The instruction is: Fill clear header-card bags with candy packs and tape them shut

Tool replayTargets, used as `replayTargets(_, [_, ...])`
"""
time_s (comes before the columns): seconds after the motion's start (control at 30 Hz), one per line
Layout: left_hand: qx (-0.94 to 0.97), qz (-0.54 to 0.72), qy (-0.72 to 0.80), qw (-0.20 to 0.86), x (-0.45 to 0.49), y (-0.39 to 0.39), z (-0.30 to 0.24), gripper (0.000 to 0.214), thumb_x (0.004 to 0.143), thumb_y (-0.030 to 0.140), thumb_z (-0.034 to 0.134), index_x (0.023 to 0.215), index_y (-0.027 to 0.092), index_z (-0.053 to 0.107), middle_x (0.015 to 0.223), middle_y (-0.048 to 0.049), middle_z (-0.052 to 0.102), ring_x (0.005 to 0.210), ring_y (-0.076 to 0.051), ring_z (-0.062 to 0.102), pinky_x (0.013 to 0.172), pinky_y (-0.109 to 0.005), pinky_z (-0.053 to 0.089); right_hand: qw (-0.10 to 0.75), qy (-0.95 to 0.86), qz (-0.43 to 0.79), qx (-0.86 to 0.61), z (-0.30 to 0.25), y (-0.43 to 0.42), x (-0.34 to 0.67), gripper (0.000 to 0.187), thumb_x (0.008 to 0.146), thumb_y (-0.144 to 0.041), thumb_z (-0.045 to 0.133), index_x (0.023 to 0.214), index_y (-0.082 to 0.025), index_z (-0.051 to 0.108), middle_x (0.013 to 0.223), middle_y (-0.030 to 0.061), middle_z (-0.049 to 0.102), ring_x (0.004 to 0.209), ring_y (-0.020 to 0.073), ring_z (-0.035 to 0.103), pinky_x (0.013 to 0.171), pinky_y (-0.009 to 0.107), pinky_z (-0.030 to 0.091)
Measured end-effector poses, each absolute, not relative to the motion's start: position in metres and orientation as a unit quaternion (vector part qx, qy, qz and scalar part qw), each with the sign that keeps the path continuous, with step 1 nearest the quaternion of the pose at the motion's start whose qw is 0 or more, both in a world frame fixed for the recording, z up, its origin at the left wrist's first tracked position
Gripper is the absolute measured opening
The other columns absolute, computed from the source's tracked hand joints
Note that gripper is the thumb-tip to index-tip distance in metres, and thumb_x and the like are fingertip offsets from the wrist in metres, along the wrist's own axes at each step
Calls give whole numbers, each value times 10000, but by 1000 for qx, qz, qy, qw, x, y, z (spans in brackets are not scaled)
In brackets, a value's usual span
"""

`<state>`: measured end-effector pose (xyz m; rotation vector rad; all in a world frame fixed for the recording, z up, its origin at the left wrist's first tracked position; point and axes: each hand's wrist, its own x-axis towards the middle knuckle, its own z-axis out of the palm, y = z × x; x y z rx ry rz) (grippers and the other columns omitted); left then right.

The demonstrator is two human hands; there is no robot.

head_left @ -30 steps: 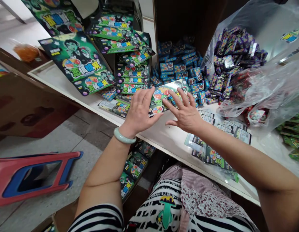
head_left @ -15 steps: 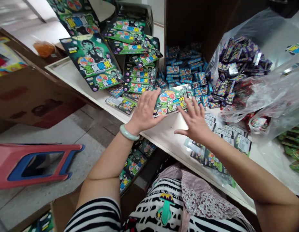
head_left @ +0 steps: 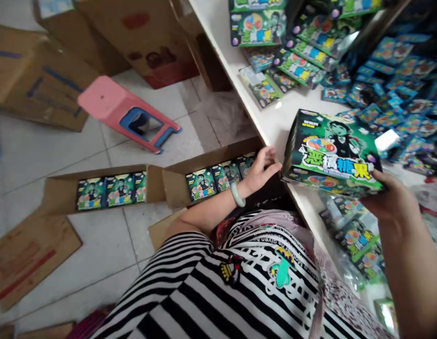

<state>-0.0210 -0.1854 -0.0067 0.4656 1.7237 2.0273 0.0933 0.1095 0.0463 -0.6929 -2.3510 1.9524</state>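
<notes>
A closed green-and-black candy box (head_left: 331, 146) is over the white table's front edge, tilted so its printed top faces me. My right hand (head_left: 395, 193) grips its right end, thumb on top and the other fingers hidden beneath. Close to the box's left corner is my left hand (head_left: 261, 170), a green bangle on its wrist. Its thumb stands apart from the loosely bent fingers; whether it touches the box I cannot tell. Below that hand, an open carton (head_left: 174, 188) on the floor holds several similar boxes.
Left of it, a second open carton (head_left: 52, 193) contains more boxes. A pink-and-blue stool (head_left: 109, 101) lies on the tiled floor near large cardboard boxes (head_left: 144, 37). On the table are folded candy boxes (head_left: 259, 26), a heap of small blue packets (head_left: 391, 80) and flat printed packs (head_left: 356, 235).
My view has swung left and down toward the floor. The box, earlier on the table between both hands, is now lifted in my right hand. My left hand has come off it toward the carton.
</notes>
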Motion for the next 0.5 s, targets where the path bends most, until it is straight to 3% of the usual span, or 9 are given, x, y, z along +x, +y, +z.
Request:
replayTargets(0.13, [19, 832, 426, 356, -7, -193, -21, 807, 687, 710, 737, 1320, 260, 518, 1372, -118, 595, 1318, -356, 535, 1095, -520, 419, 108, -751, 603, -247, 66, 62, 111, 543, 739, -412, 712, 1277, -455, 660, 1351, 108, 661, 1132, 389, 685, 669, 500, 581])
replayTargets(0.27, [-48, 862, 396, 312, -25, -231, -23, 700, 602, 460, 839, 1221, 230, 608, 1164, -61, 735, 1153, -324, 663, 1055, -467, 478, 52, -800, 584, -128, 92, 10, 90, 689, 792, -420, 742, 1429, -496, 490, 1552, 37, 474, 1368, 335, 521, 940, 486, 576])
replayTargets(0.37, [-158, 837, 442, 282, -47, -292, -34, 594, 660, 474, 739, 1158, 163, 648, 961, -68, 779, 994, -319, 723, 944, -443, 554, -21, -833, 553, -12, 90, -17, 56, 652, 871, -478, 655, 1479, -456, 419, 1587, 39, 426, 1388, 316, 504, 997, 522, 552])
replayTargets(0.43, [-240, 805, 464, 280, -58, -337, -46, 545, 736, 508, 645, 1124, 126, 665, 880, -81, 781, 904, -311, 737, 862, -432, 587, -6, -864, 503, 33, 78, -24, 37, 627, 884, -495, 636, 1471, -384, 445, 1558, 70, 464, 1406, 317, 479, 1035, 546, 521])
replayTargets(0.5, [-298, 775, 484, 278, -65, -375, -61, 496, 784, 491, 592, 1093, 114, 677, 825, -83, 777, 847, -301, 738, 798, -417, 600, 31, -890, 452, 38, 62, -24, 27, 534, 900, -459, 626, 1406, -320, 522, 1447, 102, 575, 1320, 298, 559, 1026, 530, 524])
